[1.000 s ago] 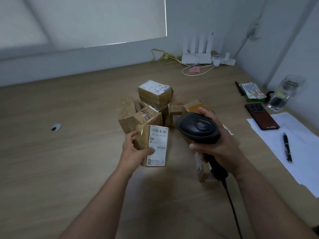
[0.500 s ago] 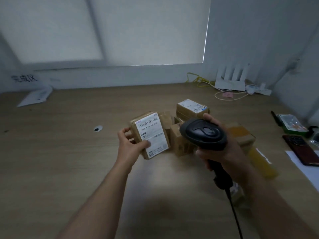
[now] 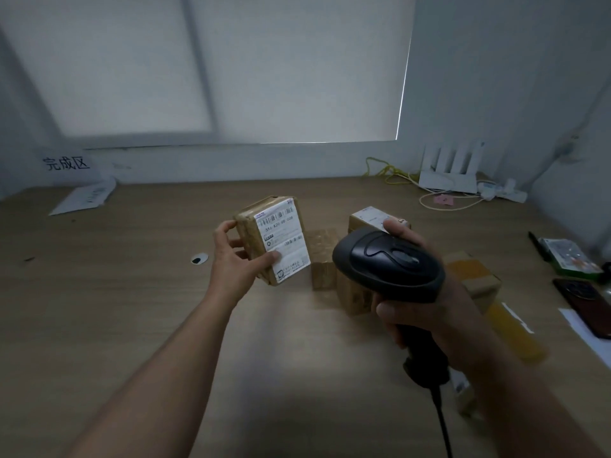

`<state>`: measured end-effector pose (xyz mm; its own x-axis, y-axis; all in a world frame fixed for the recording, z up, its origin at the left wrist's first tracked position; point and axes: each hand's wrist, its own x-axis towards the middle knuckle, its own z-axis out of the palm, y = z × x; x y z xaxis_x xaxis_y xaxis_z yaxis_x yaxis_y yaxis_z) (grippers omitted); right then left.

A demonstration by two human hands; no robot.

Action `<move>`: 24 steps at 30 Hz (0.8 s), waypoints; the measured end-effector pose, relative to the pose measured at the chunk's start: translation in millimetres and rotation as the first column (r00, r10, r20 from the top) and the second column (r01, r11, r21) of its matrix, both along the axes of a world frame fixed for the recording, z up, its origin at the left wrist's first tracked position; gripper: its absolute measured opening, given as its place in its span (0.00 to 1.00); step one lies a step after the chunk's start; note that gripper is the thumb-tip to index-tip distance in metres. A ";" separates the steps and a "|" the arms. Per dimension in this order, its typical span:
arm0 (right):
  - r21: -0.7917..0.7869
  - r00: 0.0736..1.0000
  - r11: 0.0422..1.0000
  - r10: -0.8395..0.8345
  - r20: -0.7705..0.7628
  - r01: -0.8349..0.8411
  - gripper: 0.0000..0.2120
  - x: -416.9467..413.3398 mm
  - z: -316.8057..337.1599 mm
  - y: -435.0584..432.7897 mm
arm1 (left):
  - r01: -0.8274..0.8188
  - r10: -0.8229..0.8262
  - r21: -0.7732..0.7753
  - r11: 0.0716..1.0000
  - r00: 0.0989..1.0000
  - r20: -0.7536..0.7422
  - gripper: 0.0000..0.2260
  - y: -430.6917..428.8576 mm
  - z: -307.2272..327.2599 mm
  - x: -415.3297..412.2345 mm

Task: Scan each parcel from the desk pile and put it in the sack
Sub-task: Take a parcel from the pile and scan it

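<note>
- Now the left hand (image 3: 231, 264) has its fingers clasped on the parcel (image 3: 248, 226), barcode (image 3: 281, 214) showing: hold it steady.
- Right hand (image 3: 429, 312), fingers wrapped round the scanner (image 3: 386, 262): aim squarely at that barcode.

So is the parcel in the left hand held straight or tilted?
Tilted: the parcel leans with its top to the left in the left hand, and its label's print runs slantwise.

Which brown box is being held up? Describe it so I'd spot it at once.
On the wooden desk, find the cluster of brown cardboard boxes near its middle. Left of them and of the black handheld scanner, the left hand grips one taped brown cardboard parcel. Unlike its neighbours, it is raised and tilted, its white barcode label facing the camera.
</note>
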<state>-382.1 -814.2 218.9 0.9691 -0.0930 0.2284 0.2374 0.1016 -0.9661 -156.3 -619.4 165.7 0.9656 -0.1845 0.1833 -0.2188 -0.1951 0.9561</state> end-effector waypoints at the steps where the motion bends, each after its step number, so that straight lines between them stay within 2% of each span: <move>1: -0.011 1.000 1.000 -0.014 0.000 0.014 0.50 -0.6 0.1 0.6 | 0.003 -0.003 0.001 1.000 1.000 0.000 0.40 -0.2 -0.8 1.0; 6: -0.042 0.998 0.997 -0.059 -0.008 0.059 0.45 -5.4 -0.2 3.2 | 0.015 -0.015 -0.001 1.000 1.000 0.004 0.39 -3.6 -3.4 3.4; 15: -0.083 0.996 0.994 -0.080 -0.043 0.076 0.46 -13.7 -1.4 4.1 | 0.016 -0.016 0.011 1.000 1.000 -0.012 0.40 -4.1 -10.4 3.0; 24: -0.051 0.997 0.996 -0.072 -0.018 0.071 0.45 -16.3 -5.4 -2.4 | -0.006 0.005 0.037 0.999 1.000 0.010 0.40 -5.5 -10.1 -9.5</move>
